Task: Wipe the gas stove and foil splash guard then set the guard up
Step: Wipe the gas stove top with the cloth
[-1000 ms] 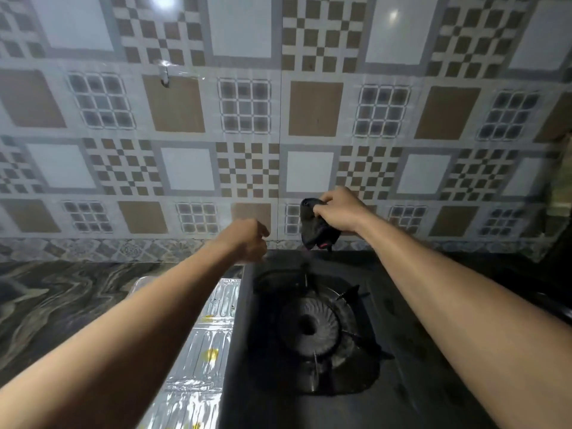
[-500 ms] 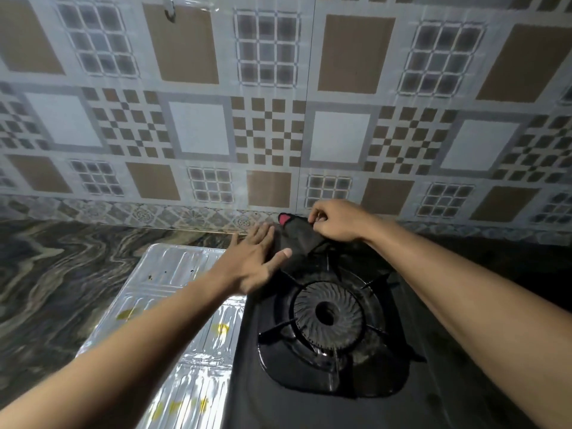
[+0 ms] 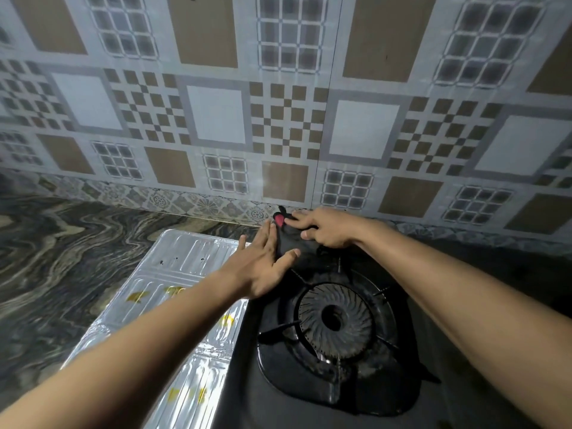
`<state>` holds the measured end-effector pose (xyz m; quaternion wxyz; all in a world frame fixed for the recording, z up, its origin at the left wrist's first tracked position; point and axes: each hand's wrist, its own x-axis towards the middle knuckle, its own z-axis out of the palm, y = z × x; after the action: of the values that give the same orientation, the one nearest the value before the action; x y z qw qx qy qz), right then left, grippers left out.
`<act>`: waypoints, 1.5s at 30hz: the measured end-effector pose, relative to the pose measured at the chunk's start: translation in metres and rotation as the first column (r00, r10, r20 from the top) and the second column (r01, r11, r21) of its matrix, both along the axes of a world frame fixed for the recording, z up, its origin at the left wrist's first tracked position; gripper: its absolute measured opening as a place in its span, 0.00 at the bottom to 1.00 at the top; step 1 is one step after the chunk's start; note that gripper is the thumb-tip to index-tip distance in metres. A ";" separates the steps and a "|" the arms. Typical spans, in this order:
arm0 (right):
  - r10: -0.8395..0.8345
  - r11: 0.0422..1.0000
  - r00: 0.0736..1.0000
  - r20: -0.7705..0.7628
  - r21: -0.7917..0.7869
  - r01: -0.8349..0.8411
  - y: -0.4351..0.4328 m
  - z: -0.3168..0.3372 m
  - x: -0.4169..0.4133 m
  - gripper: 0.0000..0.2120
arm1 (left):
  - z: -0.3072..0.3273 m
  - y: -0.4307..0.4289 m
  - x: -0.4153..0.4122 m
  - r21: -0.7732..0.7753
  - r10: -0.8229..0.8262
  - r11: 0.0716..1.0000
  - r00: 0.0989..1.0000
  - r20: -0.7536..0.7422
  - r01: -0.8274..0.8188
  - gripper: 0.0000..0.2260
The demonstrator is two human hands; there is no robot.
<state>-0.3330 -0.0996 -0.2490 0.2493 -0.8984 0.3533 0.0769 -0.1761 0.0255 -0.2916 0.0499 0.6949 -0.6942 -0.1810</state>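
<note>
A black gas stove [image 3: 309,407] with one round burner [image 3: 335,320] fills the lower middle. A dark cloth [image 3: 297,243] with a red patch lies on the stove's back left corner, close to the wall. My right hand [image 3: 325,227] presses down on the cloth, fingers curled over it. My left hand [image 3: 263,267] lies flat with fingers spread, its fingertips touching the cloth's left edge. The silver foil splash guard [image 3: 173,280] lies flat on the counter to the left of the stove, with yellow stains on it.
A dark marbled counter [image 3: 55,261] runs to the left. A tiled wall [image 3: 278,119] with brown and white squares stands right behind the stove. My forearms cross the guard and the stove's right side.
My right hand has brought the cloth down from mid-air onto the stove's back corner. My left hand has gone from a fist to flat and spread beside the cloth. The camera has tilted downward.
</note>
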 end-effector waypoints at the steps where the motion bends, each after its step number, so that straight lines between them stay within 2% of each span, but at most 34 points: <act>1: 0.016 1.000 1.000 -0.007 -0.002 -0.016 -0.001 -0.001 0.000 0.25 | 0.000 0.000 0.000 0.001 0.002 1.000 1.000 0.004 -0.002 0.38; 6: 0.086 0.996 0.995 -0.050 -0.004 -0.087 -0.008 0.000 -0.013 0.26 | 0.005 0.000 0.000 0.017 -0.009 1.000 0.999 0.034 0.008 0.38; 12: -0.055 0.996 0.998 0.014 0.068 0.054 -0.009 0.000 -0.062 0.26 | 0.015 -0.001 0.000 0.034 -0.021 0.999 0.994 0.109 0.017 0.39; 17: -0.112 0.993 0.994 0.016 0.037 0.112 0.000 -0.002 -0.091 0.28 | 0.027 -0.004 -0.016 -0.024 0.008 1.000 0.987 0.162 -0.004 0.41; 22: -0.214 0.977 0.977 0.023 0.003 0.214 0.010 -0.008 -0.107 0.26 | 0.034 -0.015 -0.060 -0.107 -0.027 0.993 0.992 0.120 0.041 0.38; 27: -0.316 0.949 0.948 0.035 0.004 0.316 0.018 -0.009 -0.128 0.25 | 0.026 -0.021 -0.092 -0.051 -0.117 0.991 0.991 0.070 0.120 0.32; 31: -0.394 0.919 0.918 0.046 0.026 0.393 0.027 -0.009 -0.141 0.25 | 0.022 -0.020 -0.094 -0.042 -0.123 0.991 0.989 0.083 0.127 0.31; 40: -0.537 0.841 0.843 0.025 -0.056 0.537 0.046 -0.009 -0.164 0.25 | 0.018 -0.016 -0.093 -0.122 -0.167 0.976 0.981 0.103 0.179 0.38; 45: -0.538 0.839 0.842 -0.024 -0.112 0.533 0.049 -0.012 -0.171 0.25 | 0.023 -0.006 -0.108 -0.146 -0.182 0.972 0.982 0.044 0.186 0.45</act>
<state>-0.5037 -0.0510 -0.2606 0.2055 -0.7729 0.6003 0.0108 -0.2838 0.0193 -0.2687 0.0746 0.6245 -0.7679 -0.1219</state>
